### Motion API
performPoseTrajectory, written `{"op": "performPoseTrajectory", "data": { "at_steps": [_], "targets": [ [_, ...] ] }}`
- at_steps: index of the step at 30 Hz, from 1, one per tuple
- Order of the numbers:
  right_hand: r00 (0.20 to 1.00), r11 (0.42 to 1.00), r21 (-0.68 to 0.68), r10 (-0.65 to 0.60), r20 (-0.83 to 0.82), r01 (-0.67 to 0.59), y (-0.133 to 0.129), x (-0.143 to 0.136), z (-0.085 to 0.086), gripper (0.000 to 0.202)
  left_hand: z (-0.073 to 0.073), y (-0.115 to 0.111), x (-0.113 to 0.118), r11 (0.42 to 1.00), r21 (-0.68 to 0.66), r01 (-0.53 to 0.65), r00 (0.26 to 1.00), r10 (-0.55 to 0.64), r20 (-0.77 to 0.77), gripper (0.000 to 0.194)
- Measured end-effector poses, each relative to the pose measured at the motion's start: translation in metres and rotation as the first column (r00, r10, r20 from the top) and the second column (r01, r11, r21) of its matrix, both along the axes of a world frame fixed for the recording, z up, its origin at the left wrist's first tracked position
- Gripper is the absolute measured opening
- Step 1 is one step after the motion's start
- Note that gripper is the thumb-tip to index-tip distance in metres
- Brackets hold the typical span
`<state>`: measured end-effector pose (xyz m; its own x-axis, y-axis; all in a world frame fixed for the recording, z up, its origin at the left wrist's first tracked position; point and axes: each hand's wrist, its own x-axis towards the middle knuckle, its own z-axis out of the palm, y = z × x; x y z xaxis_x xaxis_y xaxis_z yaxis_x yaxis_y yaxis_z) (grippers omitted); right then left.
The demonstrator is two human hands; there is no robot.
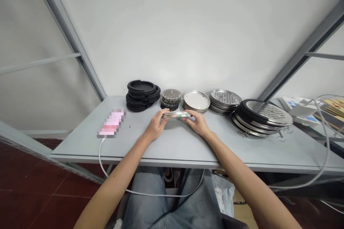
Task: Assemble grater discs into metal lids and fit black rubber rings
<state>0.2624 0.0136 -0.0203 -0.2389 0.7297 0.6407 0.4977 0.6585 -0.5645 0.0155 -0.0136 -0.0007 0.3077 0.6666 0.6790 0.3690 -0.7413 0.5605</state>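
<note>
Above the middle of the table, my left hand point(157, 123) and my right hand point(197, 122) grip a shallow round metal lid point(176, 115) from its two sides. The lid is seen nearly edge-on, so its face is hidden; coloured patches show along its rim. Just behind it stand a stack of small perforated metal discs point(172, 95) and a stack of shallow metal lids point(196, 100). Black ring-shaped pieces point(141, 89) are piled to the left. Farther right is a stack of larger perforated metal plates point(225, 97).
At the right, assembled perforated discs with black rims and wire clips point(264, 114) are stacked. A phone point(112, 123) with a white cable point(100, 154) lies at the left of the grey table point(172, 146). Metal shelf posts point(70, 35) flank the table.
</note>
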Motion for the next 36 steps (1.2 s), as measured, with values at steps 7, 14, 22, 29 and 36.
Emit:
{"op": "performPoseTrajectory", "data": {
  "at_steps": [7, 14, 22, 29, 36],
  "targets": [
    [0.996, 0.98, 0.193, -0.055, 0.075, 0.04, -0.005, 0.002, 0.009, 0.021, -0.003, 0.0, 0.002, 0.986, -0.02, -0.163, 0.983, 0.16, -0.092, 0.041],
    [0.985, 0.964, 0.257, -0.099, 0.139, 0.06, -0.007, -0.001, 0.011, 0.02, 0.003, -0.006, 0.004, 0.987, 0.116, -0.109, 0.984, 0.124, -0.132, 0.048],
    [0.977, 0.946, 0.32, -0.113, 0.181, 0.051, -0.01, -0.007, 0.008, 0.022, 0.004, -0.007, 0.005, 0.968, 0.246, -0.046, 0.972, 0.1, -0.211, 0.043],
    [0.982, 0.927, 0.375, -0.093, 0.161, 0.026, -0.013, -0.014, 0.01, 0.019, 0.005, -0.01, 0.009, 0.947, 0.322, 0.002, 0.967, 0.08, -0.242, 0.043],
    [0.985, 0.94, 0.338, -0.091, 0.146, 0.037, -0.016, -0.018, 0.012, 0.017, 0.0, -0.006, 0.008, 0.946, 0.323, 0.019, 0.984, 0.04, -0.174, 0.032]
  ]
}}
